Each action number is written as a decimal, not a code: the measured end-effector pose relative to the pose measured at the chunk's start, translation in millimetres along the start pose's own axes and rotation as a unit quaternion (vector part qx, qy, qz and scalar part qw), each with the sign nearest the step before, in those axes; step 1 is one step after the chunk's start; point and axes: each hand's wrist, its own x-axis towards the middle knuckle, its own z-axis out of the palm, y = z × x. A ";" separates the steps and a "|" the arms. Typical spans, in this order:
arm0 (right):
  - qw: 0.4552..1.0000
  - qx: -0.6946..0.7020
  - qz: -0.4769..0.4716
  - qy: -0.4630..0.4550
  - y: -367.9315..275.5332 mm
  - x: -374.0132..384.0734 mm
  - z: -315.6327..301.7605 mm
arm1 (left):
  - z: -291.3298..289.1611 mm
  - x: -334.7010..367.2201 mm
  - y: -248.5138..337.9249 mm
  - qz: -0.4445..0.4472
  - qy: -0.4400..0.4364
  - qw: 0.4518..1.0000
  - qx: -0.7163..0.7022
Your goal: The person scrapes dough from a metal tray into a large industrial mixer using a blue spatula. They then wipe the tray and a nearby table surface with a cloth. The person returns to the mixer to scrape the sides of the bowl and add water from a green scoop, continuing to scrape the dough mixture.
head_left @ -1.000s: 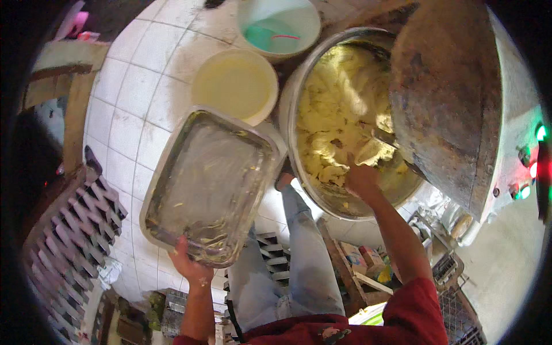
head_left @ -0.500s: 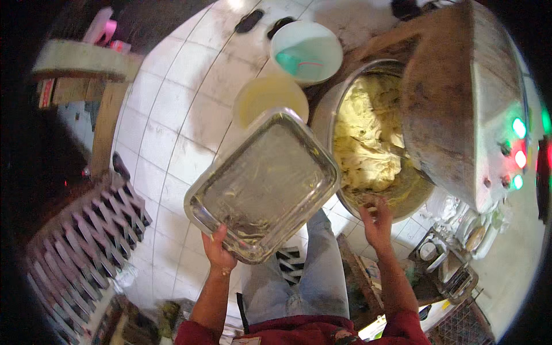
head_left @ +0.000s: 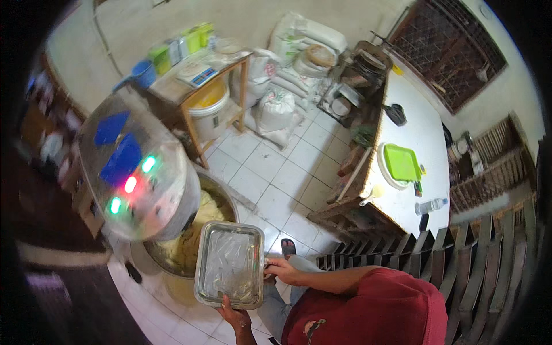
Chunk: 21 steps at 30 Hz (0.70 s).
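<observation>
I hold a rectangular metal tray [head_left: 230,264] with a shiny, greased-looking inside, level over the tiled floor. My left hand [head_left: 233,315] grips its near short edge from below. My right hand [head_left: 282,269] grips its right long edge. The tray's left side overlaps the rim of a big steel mixer bowl [head_left: 150,257] filled with pale yellow dough [head_left: 190,244]. The rounded grey mixer head [head_left: 132,178], with red and green lights, hangs over the bowl and hides most of it.
A white table [head_left: 422,132] with a green tray [head_left: 401,162] and a bottle [head_left: 430,205] stands at the right. Wooden slatted racks [head_left: 460,259] are close on my right. Sacks [head_left: 287,63] and a wooden stand with a yellow bucket [head_left: 207,103] line the far wall.
My right hand has left the bowl's rim and taken the tray's edge, so both hands now hold it. The view has swung round to face the room.
</observation>
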 end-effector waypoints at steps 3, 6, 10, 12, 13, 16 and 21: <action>0.996 0.051 -0.024 0.063 -13.0 -17.9 -68.5 | 47.3 -17.7 -13.6 -0.056 -0.024 0.998 0.026; 0.974 -0.079 -0.114 0.177 -29.3 -18.5 -176.6 | 154.1 -3.2 -52.3 -0.074 -0.077 0.993 0.056; 0.894 -0.056 -0.101 0.433 -16.8 -37.0 -303.8 | 281.8 30.1 -142.3 -0.174 -0.252 0.950 0.066; 0.842 -0.111 -0.129 0.512 -18.9 -67.7 -357.5 | 383.3 10.0 -193.2 -0.242 -0.312 0.916 0.073; 0.822 -0.084 -0.154 0.542 -16.3 -75.3 -376.1 | 429.3 6.1 -221.3 -0.271 -0.345 0.896 0.076; 0.780 -0.027 -0.152 0.607 -13.6 -105.4 -410.5 | 553.6 -31.5 -306.6 -0.321 -0.439 0.833 0.099; 0.754 0.095 -0.123 0.638 -19.1 -125.4 -431.3 | 697.4 -71.7 -436.1 -0.363 -0.466 0.795 0.137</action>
